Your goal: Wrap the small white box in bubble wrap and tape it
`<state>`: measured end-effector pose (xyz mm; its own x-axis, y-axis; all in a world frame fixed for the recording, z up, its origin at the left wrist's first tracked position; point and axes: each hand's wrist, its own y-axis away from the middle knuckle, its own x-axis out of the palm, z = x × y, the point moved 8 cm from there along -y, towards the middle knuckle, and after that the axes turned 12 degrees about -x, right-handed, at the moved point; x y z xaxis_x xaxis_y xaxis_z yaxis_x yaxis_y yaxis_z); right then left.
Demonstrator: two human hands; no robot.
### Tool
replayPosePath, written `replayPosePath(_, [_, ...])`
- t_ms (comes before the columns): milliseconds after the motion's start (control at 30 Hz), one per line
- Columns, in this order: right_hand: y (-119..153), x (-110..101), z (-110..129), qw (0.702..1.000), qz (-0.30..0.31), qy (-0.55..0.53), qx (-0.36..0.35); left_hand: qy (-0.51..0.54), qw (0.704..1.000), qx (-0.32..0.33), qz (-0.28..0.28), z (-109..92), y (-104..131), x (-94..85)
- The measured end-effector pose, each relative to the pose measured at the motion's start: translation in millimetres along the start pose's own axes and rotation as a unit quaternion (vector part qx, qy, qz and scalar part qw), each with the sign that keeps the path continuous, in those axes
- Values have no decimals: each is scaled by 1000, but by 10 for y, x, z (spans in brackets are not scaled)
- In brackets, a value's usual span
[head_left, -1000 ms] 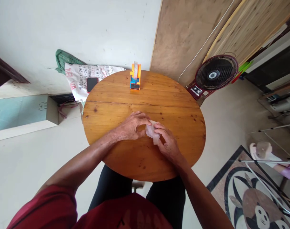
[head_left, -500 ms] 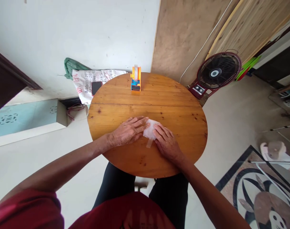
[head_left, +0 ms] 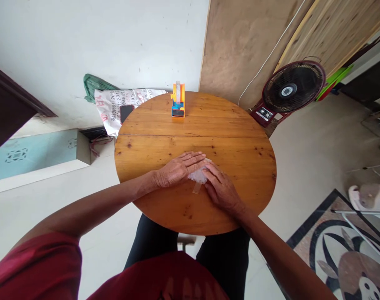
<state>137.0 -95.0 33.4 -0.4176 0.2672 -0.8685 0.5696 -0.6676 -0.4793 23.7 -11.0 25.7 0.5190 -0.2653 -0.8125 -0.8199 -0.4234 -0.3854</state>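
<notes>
A small whitish translucent packet, apparently bubble wrap [head_left: 197,176], lies near the middle of the round wooden table [head_left: 165,208]. Stretched flat across its upper left part is my left hand [head_left: 181,168], fingers together and reaching toward the right hand. My right hand [head_left: 221,189] holds the packet's right side with bent fingers, and its fingertips meet those of the left. A strip of clear tape [head_left: 196,188] sticks out from the packet's near edge onto the wood. Much of the packet is hidden under the fingers.
An orange and blue tape dispenser [head_left: 178,102] stands at the table's far edge. Behind the left edge are a printed white sack [head_left: 107,112] and a dark flat object [head_left: 126,113]. A fan [head_left: 288,90] stands beyond the right edge, by the wall.
My left hand has slid right, over the top of the packet, and now covers more of it. My right hand stays on its side. The view has shifted slightly.
</notes>
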Motion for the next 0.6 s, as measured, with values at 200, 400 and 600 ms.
replayPosePath(200, [-77, -51, -259, 996, -22, -59, 61, 192, 972, -133, 2, 158, -166, -72])
replayPosePath(400, [-165, 46, -730, 931, -92, -283, 213, 498, 790, -353, 57, 421, -330, 54])
replayPosePath(600, [-275, 188, -1050, 824, -77, -482, 287, 615, 662, -428, -6, 502, -413, 161])
